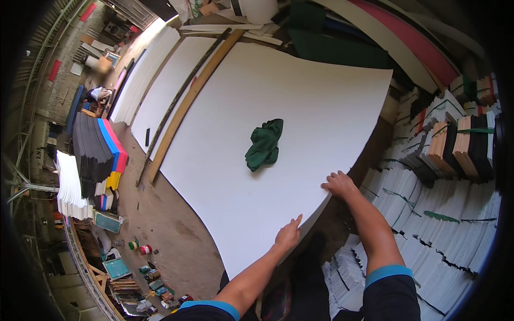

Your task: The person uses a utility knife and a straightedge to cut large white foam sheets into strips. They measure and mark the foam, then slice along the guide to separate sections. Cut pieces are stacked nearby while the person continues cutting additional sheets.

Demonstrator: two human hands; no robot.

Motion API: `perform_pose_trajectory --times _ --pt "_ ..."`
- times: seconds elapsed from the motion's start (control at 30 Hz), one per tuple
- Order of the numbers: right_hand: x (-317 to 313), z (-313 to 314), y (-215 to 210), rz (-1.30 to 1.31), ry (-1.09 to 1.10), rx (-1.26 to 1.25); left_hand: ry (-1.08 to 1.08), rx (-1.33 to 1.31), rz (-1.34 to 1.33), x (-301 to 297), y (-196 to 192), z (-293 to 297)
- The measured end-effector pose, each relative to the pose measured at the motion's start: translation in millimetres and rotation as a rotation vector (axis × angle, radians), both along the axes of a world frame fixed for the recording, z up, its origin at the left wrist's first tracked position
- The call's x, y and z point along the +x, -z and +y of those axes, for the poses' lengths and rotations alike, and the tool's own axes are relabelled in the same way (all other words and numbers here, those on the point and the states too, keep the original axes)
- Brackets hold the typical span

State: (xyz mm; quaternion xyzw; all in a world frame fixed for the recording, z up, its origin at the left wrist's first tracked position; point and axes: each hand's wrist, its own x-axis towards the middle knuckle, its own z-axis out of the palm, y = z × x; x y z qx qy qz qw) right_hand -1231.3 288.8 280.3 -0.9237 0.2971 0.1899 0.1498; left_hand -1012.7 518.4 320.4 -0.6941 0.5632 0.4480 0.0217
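A large white sheet (214,107), seemingly foam, spreads out in front of me with its near edge beside my body. My left hand (289,234) grips that near edge, its index finger stretched along it and the other fingers partly hidden. Farther right along the same edge is my right hand (341,184), its fingers bent over the top and the thumb side out of sight. A crumpled dark green cloth (264,144) lies on the middle of the sheet, apart from both hands.
A wooden strip (187,109) and a dark rod (174,115) lie along the sheet's left side. Tied stacks of white strips (439,214) fill the right. Coloured sheet stacks (96,150) stand left, near tins (145,250) on the floor. Another person (98,95) is far left.
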Motion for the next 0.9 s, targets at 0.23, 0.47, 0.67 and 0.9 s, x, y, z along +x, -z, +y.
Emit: perform_pose_trajectory --times 0.23,0.47,0.67,0.9 --pt "-25 31 -16 -0.072 0.096 -0.022 -0.003 -0.007 0.028 -18 -14 20" --pt "-60 60 -37 -0.05 0.152 -0.021 -0.025 0.002 0.123 -41 -13 39" --pt "-82 80 -46 -0.035 0.187 -0.021 -0.027 -0.034 0.174 -64 -1 62" --pt "-97 85 -37 -0.085 0.189 -0.124 -0.031 0.009 0.213 -78 6 60"
